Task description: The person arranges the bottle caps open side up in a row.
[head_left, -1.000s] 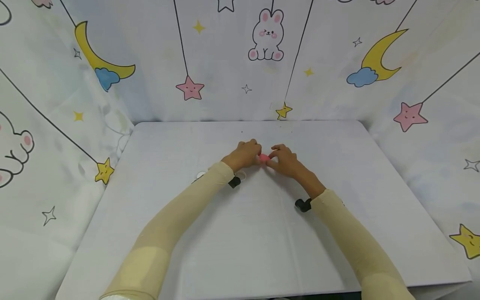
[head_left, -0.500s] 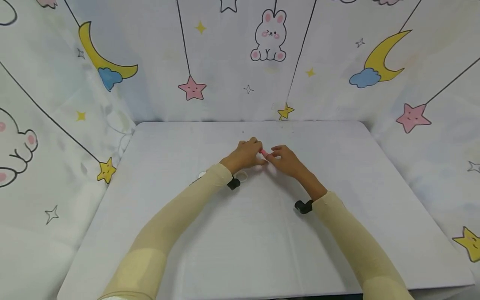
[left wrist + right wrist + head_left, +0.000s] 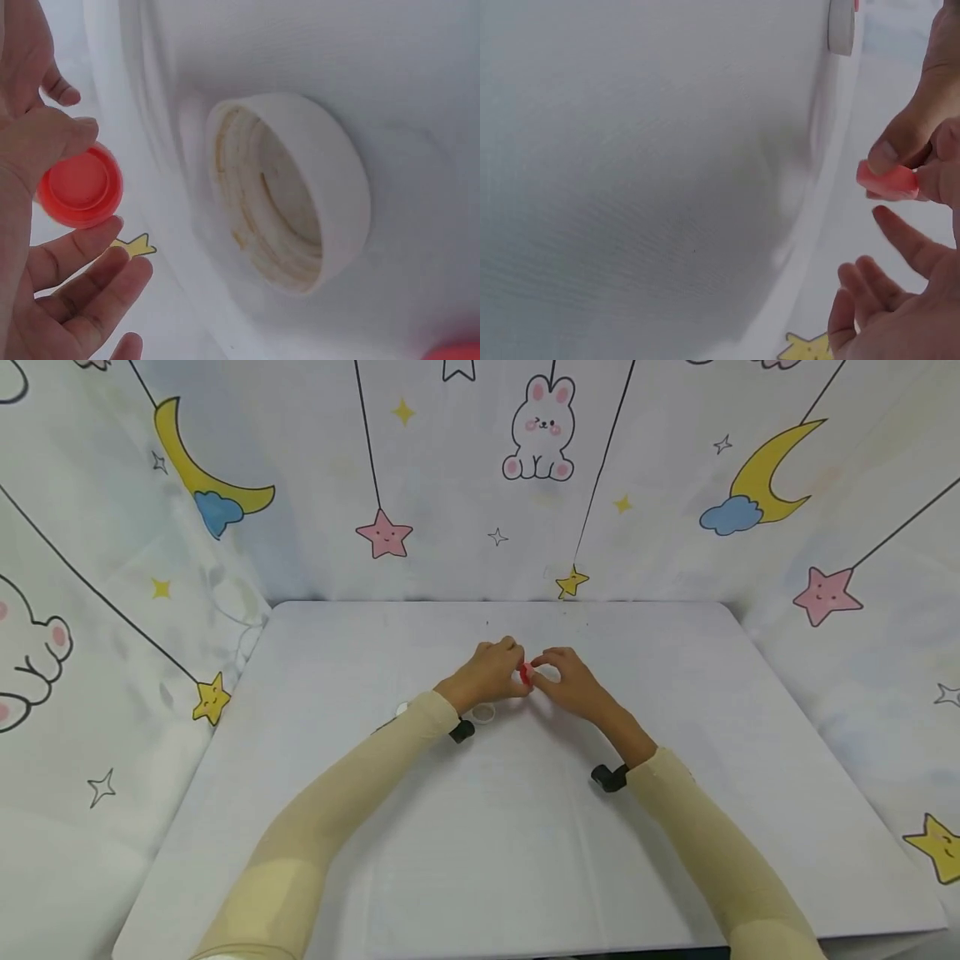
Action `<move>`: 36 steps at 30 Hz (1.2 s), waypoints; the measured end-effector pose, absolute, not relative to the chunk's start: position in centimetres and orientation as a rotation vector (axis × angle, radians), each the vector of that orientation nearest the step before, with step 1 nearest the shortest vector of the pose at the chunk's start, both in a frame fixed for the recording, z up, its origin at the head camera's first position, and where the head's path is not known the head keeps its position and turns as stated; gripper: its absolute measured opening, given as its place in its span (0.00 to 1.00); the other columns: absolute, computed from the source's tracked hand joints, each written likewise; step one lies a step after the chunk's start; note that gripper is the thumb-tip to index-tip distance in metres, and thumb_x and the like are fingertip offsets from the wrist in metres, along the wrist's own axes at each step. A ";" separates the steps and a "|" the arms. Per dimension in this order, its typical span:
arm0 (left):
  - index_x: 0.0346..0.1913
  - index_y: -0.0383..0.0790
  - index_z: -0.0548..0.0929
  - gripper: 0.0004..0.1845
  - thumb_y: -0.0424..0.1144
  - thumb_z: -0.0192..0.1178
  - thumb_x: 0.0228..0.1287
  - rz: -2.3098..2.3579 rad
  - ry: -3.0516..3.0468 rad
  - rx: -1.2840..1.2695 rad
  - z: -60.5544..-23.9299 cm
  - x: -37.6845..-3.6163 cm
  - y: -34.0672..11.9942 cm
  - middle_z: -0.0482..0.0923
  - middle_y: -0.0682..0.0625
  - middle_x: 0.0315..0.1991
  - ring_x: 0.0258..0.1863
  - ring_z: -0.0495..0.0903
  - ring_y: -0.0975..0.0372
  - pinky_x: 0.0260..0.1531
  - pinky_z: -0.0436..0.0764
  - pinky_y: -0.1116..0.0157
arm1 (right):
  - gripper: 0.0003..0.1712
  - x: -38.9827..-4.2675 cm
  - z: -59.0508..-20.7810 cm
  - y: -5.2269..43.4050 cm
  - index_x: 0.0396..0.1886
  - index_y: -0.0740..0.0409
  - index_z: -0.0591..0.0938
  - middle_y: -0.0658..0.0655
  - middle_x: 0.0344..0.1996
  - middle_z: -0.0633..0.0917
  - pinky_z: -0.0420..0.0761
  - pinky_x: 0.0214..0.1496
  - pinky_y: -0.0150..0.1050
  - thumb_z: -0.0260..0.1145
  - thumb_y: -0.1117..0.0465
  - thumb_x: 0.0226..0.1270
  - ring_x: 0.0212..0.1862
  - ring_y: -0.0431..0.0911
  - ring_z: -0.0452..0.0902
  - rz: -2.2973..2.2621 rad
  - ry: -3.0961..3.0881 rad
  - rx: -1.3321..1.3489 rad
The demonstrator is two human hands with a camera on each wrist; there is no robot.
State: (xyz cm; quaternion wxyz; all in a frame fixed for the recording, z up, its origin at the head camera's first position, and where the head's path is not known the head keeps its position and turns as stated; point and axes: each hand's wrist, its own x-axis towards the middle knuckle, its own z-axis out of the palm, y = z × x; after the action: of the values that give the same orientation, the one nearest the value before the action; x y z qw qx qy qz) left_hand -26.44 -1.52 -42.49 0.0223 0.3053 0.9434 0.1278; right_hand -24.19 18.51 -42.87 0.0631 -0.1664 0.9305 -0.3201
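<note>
The pink cap (image 3: 526, 673) now shows redder, mostly hidden between hands; left hand (image 3: 487, 672) pinches it, right hand (image 3: 573, 681) open beside it.

The small red cap (image 3: 80, 186) between the hands looks like smooth plastic. The white cap (image 3: 300, 191) near the left hand is matt plastic, lying on a matt white tabletop (image 3: 525, 843).

text: none legible | caps: unmarked | backdrop: drawings only, no lettering
</note>
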 end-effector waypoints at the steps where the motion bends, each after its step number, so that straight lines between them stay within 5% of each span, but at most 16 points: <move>1: 0.51 0.42 0.82 0.20 0.55 0.66 0.71 0.385 2.921 0.956 -42.4 -26.3 -1.6 0.77 0.49 0.52 0.56 0.76 0.59 0.67 0.72 0.49 | 0.21 -24.1 -42.8 18.5 0.63 0.60 0.81 0.68 0.74 0.69 0.66 0.77 0.65 0.61 0.52 0.81 0.77 0.64 0.62 -0.969 2.814 -0.528; 12: 0.57 0.39 0.82 0.25 0.57 0.62 0.73 0.336 2.878 1.008 -41.8 -24.9 -2.4 0.77 0.46 0.58 0.60 0.77 0.57 0.71 0.69 0.47 | 0.18 -23.1 -42.8 19.2 0.64 0.58 0.81 0.72 0.73 0.69 0.65 0.77 0.67 0.65 0.60 0.80 0.77 0.66 0.63 -0.894 2.828 -0.826; 36: 0.50 0.44 0.83 0.22 0.61 0.63 0.73 0.135 2.892 1.133 -43.7 -22.4 -1.9 0.78 0.49 0.54 0.56 0.82 0.56 0.71 0.69 0.48 | 0.20 -21.4 -44.0 20.7 0.64 0.48 0.85 0.64 0.77 0.68 0.62 0.67 0.80 0.69 0.51 0.77 0.77 0.64 0.62 -0.691 2.735 -0.742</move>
State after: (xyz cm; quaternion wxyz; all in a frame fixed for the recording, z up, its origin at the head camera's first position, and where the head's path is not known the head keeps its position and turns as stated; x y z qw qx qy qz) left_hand -22.45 -1.94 -43.75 0.0162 0.3644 0.9301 0.0435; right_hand -21.43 20.71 -44.03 0.1119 -0.2528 0.9317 -0.2355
